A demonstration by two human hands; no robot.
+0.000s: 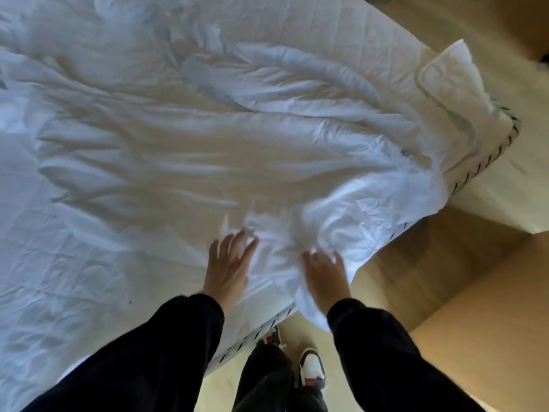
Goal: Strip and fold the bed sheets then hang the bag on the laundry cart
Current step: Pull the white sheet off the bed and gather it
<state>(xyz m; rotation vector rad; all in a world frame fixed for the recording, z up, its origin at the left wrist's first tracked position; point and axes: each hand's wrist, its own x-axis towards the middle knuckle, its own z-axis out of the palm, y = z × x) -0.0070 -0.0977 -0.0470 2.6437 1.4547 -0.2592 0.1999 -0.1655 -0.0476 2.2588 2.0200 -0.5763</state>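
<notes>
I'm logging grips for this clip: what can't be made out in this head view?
Right hand: fingertips blurred by motion in the head view and sunk in the sheet; grip unclear.
Left hand: fingers spread on the sheet, tips blurred.
Mattress: only its corner and side edge show; the sheet covers the rest.
Sheet's far and left parts: cut off by the frame edges.
Laundry cart and bag: out of view.

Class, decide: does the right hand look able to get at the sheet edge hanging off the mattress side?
Probably yes: the right hand touches the white sheet right beside that overhang, nothing in between.
</notes>
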